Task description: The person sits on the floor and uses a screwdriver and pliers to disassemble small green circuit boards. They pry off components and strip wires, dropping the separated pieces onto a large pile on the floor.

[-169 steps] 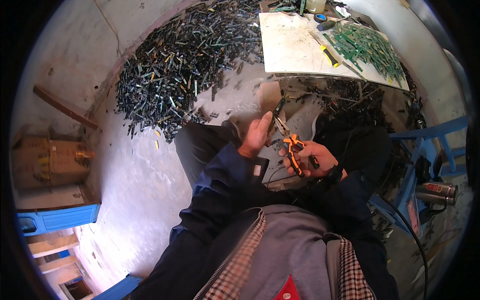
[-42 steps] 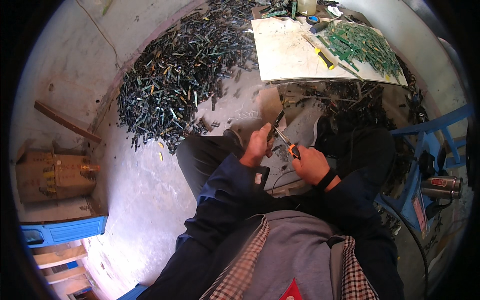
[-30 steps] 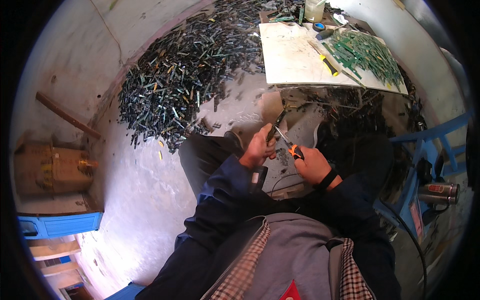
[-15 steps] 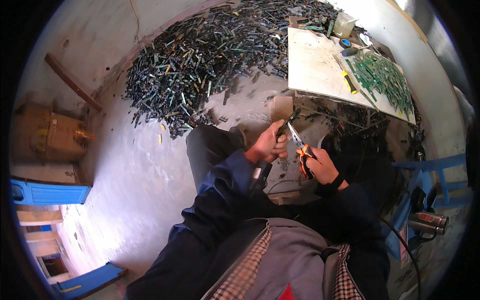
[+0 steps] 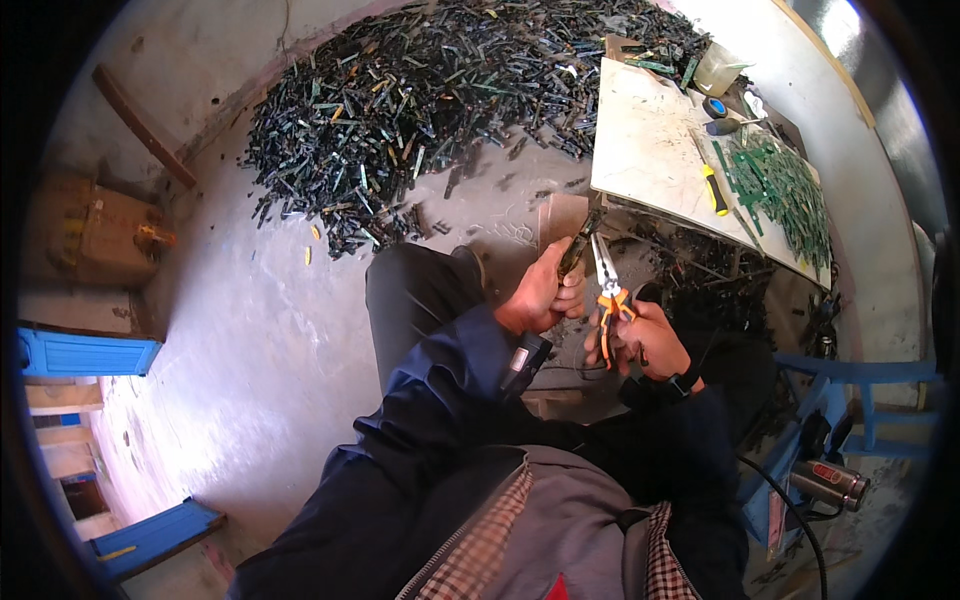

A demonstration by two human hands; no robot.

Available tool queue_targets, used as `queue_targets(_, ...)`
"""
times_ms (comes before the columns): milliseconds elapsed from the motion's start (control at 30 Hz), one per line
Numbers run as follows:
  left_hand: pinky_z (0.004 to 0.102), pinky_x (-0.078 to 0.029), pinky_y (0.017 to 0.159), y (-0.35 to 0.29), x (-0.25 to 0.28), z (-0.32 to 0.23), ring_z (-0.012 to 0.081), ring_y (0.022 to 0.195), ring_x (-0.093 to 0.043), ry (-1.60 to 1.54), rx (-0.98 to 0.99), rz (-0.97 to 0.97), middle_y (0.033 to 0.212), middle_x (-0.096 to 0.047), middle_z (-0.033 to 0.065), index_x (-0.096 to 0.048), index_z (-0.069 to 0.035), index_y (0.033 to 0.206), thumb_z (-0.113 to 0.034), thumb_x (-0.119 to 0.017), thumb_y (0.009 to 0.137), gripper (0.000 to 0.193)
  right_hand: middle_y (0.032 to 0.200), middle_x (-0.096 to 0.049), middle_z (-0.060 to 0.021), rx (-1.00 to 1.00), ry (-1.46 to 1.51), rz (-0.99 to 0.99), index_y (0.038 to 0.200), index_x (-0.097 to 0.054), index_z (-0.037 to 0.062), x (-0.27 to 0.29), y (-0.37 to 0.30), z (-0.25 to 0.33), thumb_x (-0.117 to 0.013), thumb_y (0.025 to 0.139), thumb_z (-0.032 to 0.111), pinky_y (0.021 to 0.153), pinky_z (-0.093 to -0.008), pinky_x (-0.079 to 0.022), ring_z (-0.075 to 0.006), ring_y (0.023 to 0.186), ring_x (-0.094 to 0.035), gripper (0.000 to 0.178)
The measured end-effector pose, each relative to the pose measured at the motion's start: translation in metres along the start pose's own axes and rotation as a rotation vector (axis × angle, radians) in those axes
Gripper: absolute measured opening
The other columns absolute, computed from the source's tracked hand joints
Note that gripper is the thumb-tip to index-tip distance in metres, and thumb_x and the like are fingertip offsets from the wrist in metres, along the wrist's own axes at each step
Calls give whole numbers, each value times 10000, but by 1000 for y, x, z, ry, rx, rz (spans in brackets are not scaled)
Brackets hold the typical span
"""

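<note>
My left hand [image 5: 545, 291] is closed around a dark, narrow strip [image 5: 577, 247] whose upper end sticks out past the fingers. Just to its right, my right hand [image 5: 657, 343] grips long-nose pliers [image 5: 609, 290] with orange and black handles. The silver jaws point up and away from me, close beside the strip; whether they touch it I cannot tell. Both hands are over the floor between my knees, and a brown piece of cardboard [image 5: 561, 218] lies just beyond them.
A large heap of dark strips [image 5: 400, 120] covers the far floor. At right, a pale board [image 5: 640, 140] bears green strips [image 5: 783, 185], a yellow-handled screwdriver [image 5: 714, 190], blue tape [image 5: 713, 107] and a plastic cup [image 5: 718, 68]. A blue stool [image 5: 865, 372] and steel flask [image 5: 832, 484] stand nearby.
The pliers have turned more upright, and their handles have shifted slightly with my right hand, which moved a little nearer me. My left hand keeps the strip. The whole view has shifted slightly.
</note>
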State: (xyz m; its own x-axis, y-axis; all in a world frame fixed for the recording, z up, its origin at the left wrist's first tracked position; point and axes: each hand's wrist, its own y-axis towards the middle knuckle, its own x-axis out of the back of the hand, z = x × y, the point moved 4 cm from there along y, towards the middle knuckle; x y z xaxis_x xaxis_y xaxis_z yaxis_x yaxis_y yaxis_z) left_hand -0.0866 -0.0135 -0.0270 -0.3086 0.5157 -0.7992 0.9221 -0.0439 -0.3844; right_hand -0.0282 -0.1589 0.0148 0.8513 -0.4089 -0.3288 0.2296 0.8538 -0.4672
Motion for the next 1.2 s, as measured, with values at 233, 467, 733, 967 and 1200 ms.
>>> queue_targets(233, 277, -191, 443, 1, 2, 2, 101, 398, -138, 62, -30, -71, 449, -178, -59, -304, -160, 572, -519, -256, 968, 537, 915, -660, -180, -117, 74, 83, 1080, -533, -26, -13, -3, -6, -476, 798, 144, 438, -258, -489, -271, 779, -681, 334)
queue_targets(467, 290, -244, 416, 5, 15, 7, 117, 373, -163, 175, -69, -127, 451, -210, -31, -346, -125, 586, -515, -309, 957, 540, 972, -642, -176, -113, 277, 185, 1142, -515, -20, -16, -5, -11, -455, 808, 250, 477, -256, -492, -283, 838, -665, 433)
queue_targets(733, 280, -244, 434, 4, 13, 10, 117, 371, -158, 187, -65, -187, 443, -207, -27, -341, -125, 587, -512, -300, 960, 539, 1001, -626, -202, -119, 621, 301, 1184, -490, -31, -21, 0, -29, -435, 835, 260, 493, -285, -524, -329, 858, -657, 458)
queue_targets(967, 274, -238, 437, -2, 4, 7, 112, 364, -159, 197, -67, -78, 430, -213, -33, -335, -136, 583, -521, -292, 959, 539, 988, -624, -197, -93, 750, 332, 1177, -483, -30, -27, -2, -28, -440, 836, 246, 463, -279, -526, -322, 831, -667, 441)
queue_targets(1200, 269, -214, 425, -1, 9, 10, 104, 371, -176, 187, -58, -144, 439, -234, -42, -356, -146, 579, -525, -324, 948, 530, 964, -629, -175, -86, 550, 236, 1153, -489, -7, -26, -4, -31, -434, 829, 216, 462, -268, -502, -289, 816, -672, 397)
